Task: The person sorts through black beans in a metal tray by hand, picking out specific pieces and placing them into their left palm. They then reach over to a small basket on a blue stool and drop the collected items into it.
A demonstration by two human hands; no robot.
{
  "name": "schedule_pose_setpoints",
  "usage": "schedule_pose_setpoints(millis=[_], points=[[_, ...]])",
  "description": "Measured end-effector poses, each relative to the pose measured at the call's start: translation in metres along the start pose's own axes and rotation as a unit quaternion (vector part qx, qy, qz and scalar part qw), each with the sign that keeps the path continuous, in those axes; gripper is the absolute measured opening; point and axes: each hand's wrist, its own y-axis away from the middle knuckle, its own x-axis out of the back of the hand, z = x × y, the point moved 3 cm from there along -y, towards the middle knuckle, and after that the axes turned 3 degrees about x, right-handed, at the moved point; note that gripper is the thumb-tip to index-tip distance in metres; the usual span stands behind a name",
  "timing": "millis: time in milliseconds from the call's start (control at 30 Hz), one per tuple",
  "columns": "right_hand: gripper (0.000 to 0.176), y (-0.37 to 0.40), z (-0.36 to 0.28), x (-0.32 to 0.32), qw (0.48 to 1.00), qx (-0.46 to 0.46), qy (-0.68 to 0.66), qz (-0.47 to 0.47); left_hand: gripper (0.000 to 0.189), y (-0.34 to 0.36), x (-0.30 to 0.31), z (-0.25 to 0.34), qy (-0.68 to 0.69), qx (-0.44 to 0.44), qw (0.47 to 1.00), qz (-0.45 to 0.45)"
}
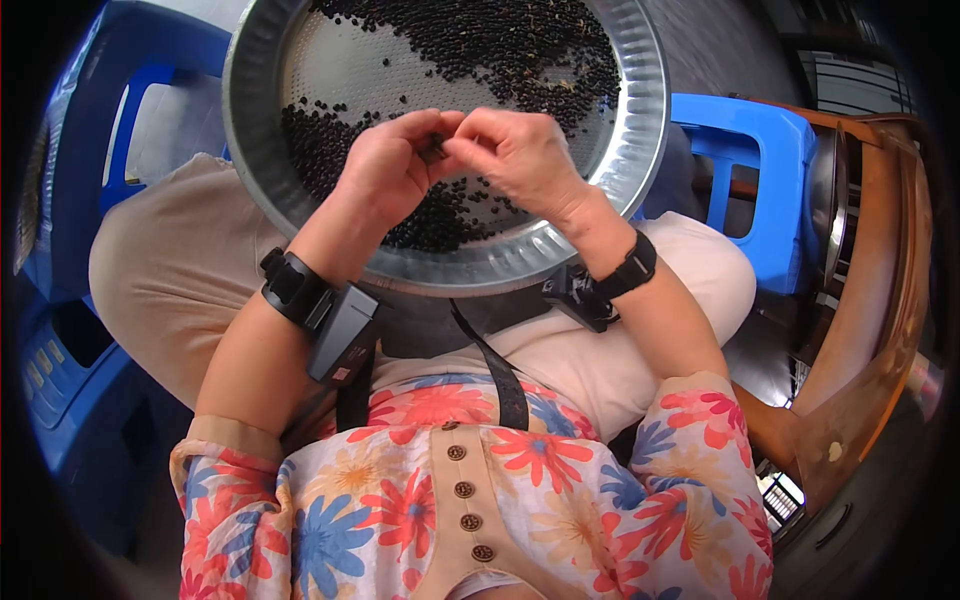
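A round, shallow metal sieve pan with a fluted rim and perforated bottom sits in front of my crossed legs. Small dark round berries or beans lie in it, spread along the far side, with more heaped at the left and near side. Above the pan, my left hand is closed, its fingers curled round a few dark pieces. My right hand meets it there, thumb and forefinger pinched against the left fingertips. Whatever is inside that pinch is too small to make out.
Blue plastic stools stand at the left and right of the pan. A curved wooden chair frame is at the far right. Both wrists wear black straps, with a grey device at the left one.
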Motion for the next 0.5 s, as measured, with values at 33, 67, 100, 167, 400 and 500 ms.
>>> schedule_pose_setpoints(millis=[33, 67, 100, 167, 400, 500], points=[[0.009, 0.002, 0.002, -0.003, 0.997, 0.063, 0.036, 0.009, 0.024, 0.001, -0.002, -0.005, -0.014, -0.002, 1.0, 0.006], [0.008, 0.004, 0.002, -0.004, 0.989, 0.124, 0.073, 0.017, 0.024, 0.0, -0.003, -0.006, -0.02, 0.002, 1.0, 0.004], [0.01, 0.004, 0.004, 0.003, 0.996, 0.06, 0.059, 0.004, 0.024, -0.001, -0.004, -0.007, -0.022, 0.013, 1.0, 0.012], [0.012, 0.007, 0.02, 0.019, 0.997, 0.023, 0.061, 0.037, 0.025, -0.003, -0.005, -0.007, -0.026, 0.023, 0.999, 0.018], [0.019, 0.041, 0.082, 0.053, 0.971, -0.149, 0.183, 0.04, 0.026, 0.001, -0.018, -0.001, -0.033, 0.002, 0.999, 0.038], [0.018, 0.05, 0.084, 0.045, 0.972, -0.149, 0.176, 0.036, 0.026, 0.001, -0.022, -0.003, -0.037, 0.008, 0.999, 0.022]])
